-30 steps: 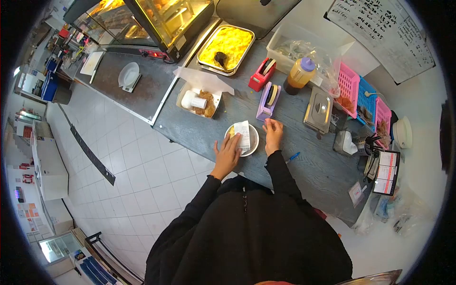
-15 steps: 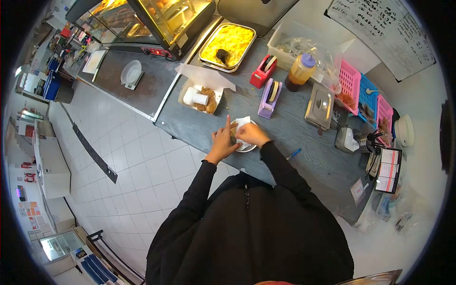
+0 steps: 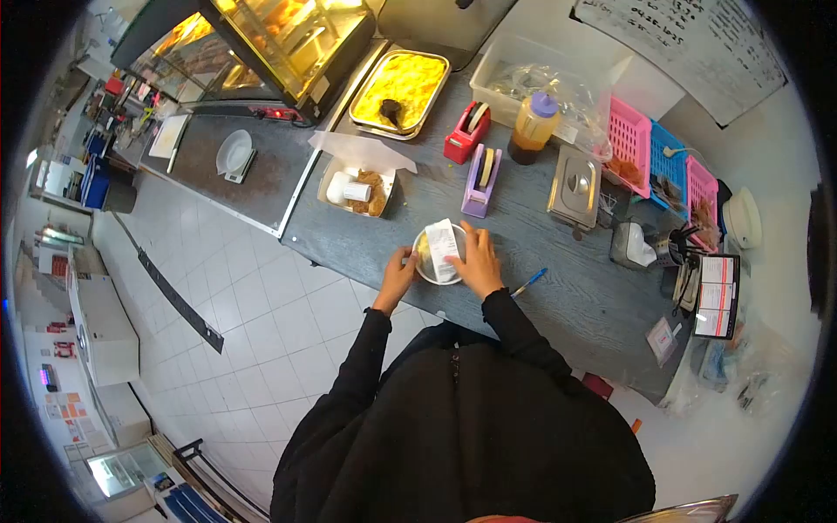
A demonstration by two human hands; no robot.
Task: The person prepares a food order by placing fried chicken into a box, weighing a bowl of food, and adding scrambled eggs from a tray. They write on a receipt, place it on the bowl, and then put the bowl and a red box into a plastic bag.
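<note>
Grey counter (image 3: 567, 288): left hand (image 3: 397, 272) and right hand (image 3: 481, 261) clasp the bowl (image 3: 425, 260); purple tape dispenser (image 3: 481, 181) just behind.

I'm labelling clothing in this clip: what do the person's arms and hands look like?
The left sleeve and right sleeve are long, black and reach the wrists. The left hand and right hand are bare, no gloves; jewellery is too small to tell.

White receipt (image 3: 443, 248), purple tape dispenser (image 3: 480, 181), grey wood-grain counter (image 3: 558, 279), seemingly.
</note>
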